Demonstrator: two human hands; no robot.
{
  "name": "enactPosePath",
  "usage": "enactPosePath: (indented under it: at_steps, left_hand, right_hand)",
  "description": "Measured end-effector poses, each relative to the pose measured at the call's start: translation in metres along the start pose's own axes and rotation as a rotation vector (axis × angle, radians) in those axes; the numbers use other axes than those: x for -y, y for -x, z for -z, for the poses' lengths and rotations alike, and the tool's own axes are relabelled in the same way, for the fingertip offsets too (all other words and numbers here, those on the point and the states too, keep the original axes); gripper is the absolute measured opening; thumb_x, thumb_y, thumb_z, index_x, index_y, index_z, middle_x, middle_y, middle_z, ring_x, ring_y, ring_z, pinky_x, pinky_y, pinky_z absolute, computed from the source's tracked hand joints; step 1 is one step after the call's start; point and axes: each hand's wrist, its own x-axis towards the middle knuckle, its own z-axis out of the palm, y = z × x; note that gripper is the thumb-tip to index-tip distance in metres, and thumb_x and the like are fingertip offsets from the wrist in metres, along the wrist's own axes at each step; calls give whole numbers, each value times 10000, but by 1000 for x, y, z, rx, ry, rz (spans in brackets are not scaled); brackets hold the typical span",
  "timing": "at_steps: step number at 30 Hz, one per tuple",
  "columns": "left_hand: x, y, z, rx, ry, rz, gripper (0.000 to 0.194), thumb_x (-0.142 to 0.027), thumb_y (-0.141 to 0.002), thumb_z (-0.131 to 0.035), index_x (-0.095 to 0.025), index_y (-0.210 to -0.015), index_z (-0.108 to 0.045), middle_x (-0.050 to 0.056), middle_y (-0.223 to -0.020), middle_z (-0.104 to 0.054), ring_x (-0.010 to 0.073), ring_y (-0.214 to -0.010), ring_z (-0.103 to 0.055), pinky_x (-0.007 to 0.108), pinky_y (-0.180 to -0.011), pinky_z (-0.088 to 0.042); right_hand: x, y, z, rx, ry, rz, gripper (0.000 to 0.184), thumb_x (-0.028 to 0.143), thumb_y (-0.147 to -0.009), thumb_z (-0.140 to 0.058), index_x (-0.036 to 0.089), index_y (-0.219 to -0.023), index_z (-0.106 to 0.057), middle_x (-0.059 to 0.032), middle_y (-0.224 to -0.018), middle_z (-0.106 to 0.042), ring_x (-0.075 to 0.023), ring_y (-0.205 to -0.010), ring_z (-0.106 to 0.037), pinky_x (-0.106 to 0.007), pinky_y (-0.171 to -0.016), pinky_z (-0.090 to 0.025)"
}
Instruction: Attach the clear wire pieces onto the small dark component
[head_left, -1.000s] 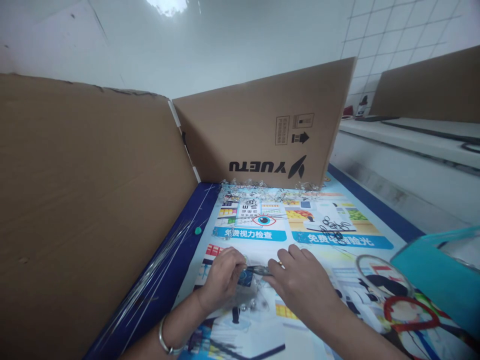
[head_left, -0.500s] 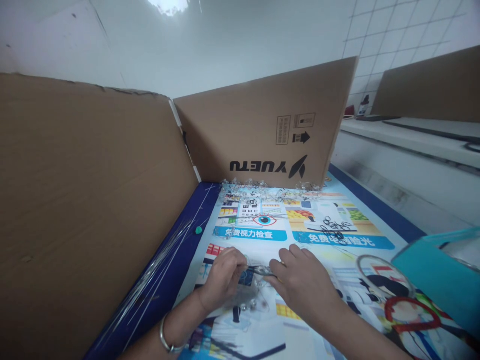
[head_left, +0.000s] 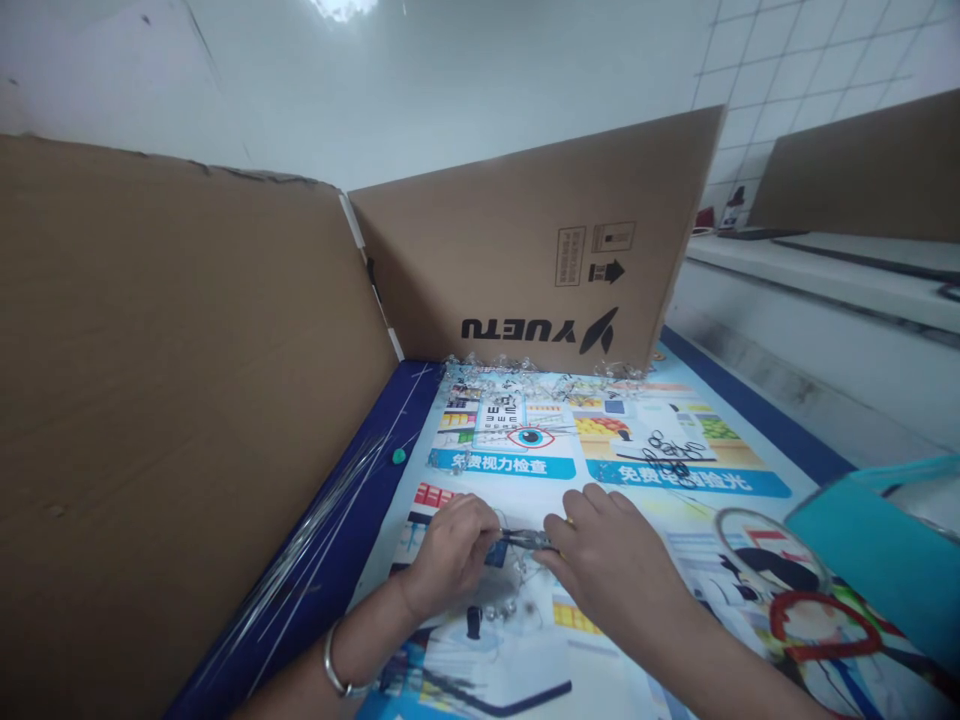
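Note:
My right hand [head_left: 611, 550] is closed around a pair of pliers [head_left: 531, 540], whose handles are mostly hidden in the palm. The metal jaws point left and reach the fingertips of my left hand [head_left: 456, 548]. Thumb and forefinger of that hand are pinched on a thin wire, most of it hidden by the fingers. Clear beads [head_left: 502, 608] show just below the jaws; whether they hang from the wire or lie on the table I cannot tell.
Cardboard panels [head_left: 525, 230] stand left and behind. Clear beaded pieces [head_left: 517, 380] lie along the back panel. Black wire loops [head_left: 671, 460] lie right of centre, straight silvery wires [head_left: 307, 560] at left beside a green round piece [head_left: 398, 456]. A teal container [head_left: 877, 560] stands right.
Both hands and the pliers have shifted very slightly to the right in view, and the pliers' jaws look a little turned. The grips are the same.

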Motion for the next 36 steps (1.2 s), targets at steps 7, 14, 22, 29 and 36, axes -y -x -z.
enactPosePath:
  at_steps: [7, 14, 22, 29, 36]
  left_hand:
    - [1, 0, -1, -20, 37, -19, 121, -102, -830, -392, -182, -806, -480, 30, -727, -556, 148, -698, -494, 298, -662, -397]
    - [-1, 1, 0, -45, 78, -33, 124, -96, -835, -387, -190, -847, -468, 34, -736, -552, 149, -695, -497, 293, -653, -397]
    - [-1, 2, -2, -60, 93, -27, 118, -97, -839, -387, -185, -830, -465, 30, -733, -550, 142, -690, -499, 301, -669, -402]
    - [-2, 2, -1, -54, 64, -22, 113, -113, -842, -380, -181, -826, -469, 38, -735, -554, 148, -696, -501, 303, -665, -408]
    - [-4, 0, -1, -20, 20, 22, 126, -128, -844, -361, -178, -783, -459, 28, -703, -533, 144, -659, -471, 285, -631, -395]
  right_hand:
    - [2, 2, 0, 2, 25, 0, 175, 376, -694, -646, 212, -686, -586, -27, -693, -529, -200, -736, -450, -307, -615, -250]
    - [7, 5, -1, -36, 45, -2, 144, 325, -711, -633, 201, -687, -564, -36, -694, -521, -198, -719, -433, -310, -601, -237]
    - [13, 9, -2, -78, 69, 7, 96, 254, -716, -621, 189, -691, -554, -36, -685, -502, -186, -687, -409, -320, -585, -215]
    - [11, 7, -4, -87, 55, 8, 90, 233, -729, -602, 191, -666, -552, -30, -667, -504, -180, -678, -408, -312, -582, -210]
    - [8, 7, -8, -56, 41, 5, 106, 273, -745, -592, 199, -676, -562, -32, -678, -513, -182, -696, -421, -306, -594, -227]
